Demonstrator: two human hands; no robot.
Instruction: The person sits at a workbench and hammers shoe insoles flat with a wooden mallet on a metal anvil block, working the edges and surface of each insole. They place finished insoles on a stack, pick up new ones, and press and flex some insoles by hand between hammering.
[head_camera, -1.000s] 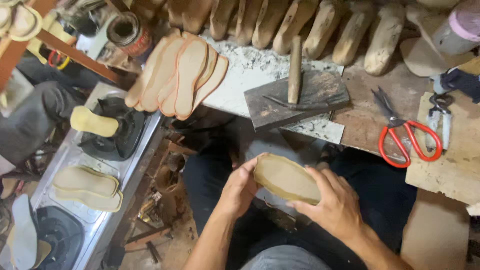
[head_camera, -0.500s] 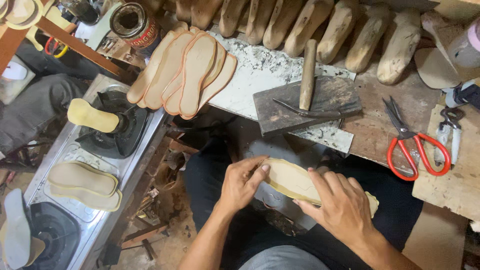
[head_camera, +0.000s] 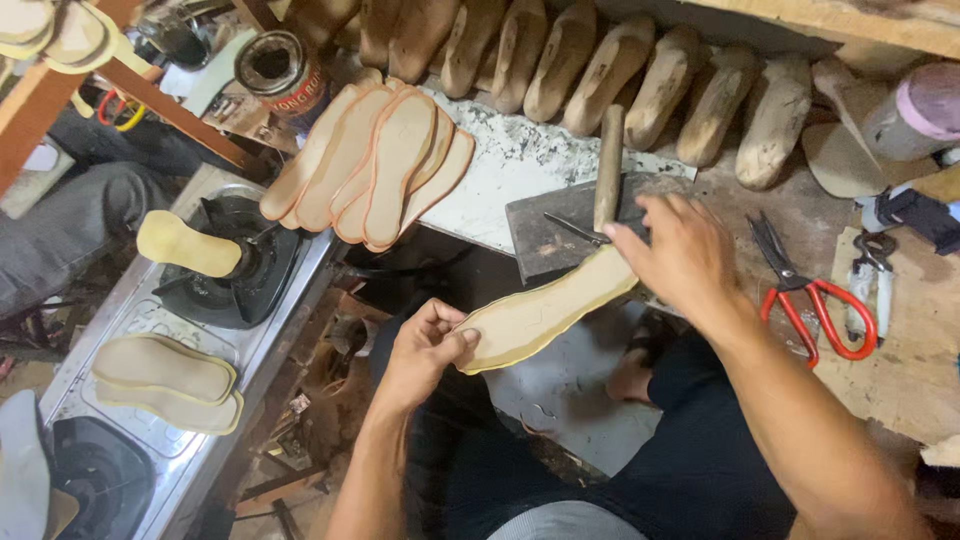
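Observation:
My left hand (head_camera: 425, 350) grips one end of a tan shoe sole (head_camera: 545, 312) and holds it out over my lap. The sole's far end points toward a dark metal block (head_camera: 545, 235) on the bench. My right hand (head_camera: 680, 250) has left the sole and hovers over that block, fingers spread, beside a wooden-handled tool (head_camera: 608, 165) lying on it. Nothing is in the right hand. A fan of several orange-edged soles (head_camera: 375, 165) lies on the white slab to the left of the block.
Red-handled scissors (head_camera: 810, 300) lie right of my right hand. A row of wooden shoe lasts (head_camera: 600, 55) lines the back. A gas stove (head_camera: 225, 270) at left carries a sole, with two more soles (head_camera: 165, 380) below. A glue tin (head_camera: 280, 70) stands behind.
My right hand let go of the sole and moved up to the metal block. The left hand now holds the sole alone, stretched out lengthwise.

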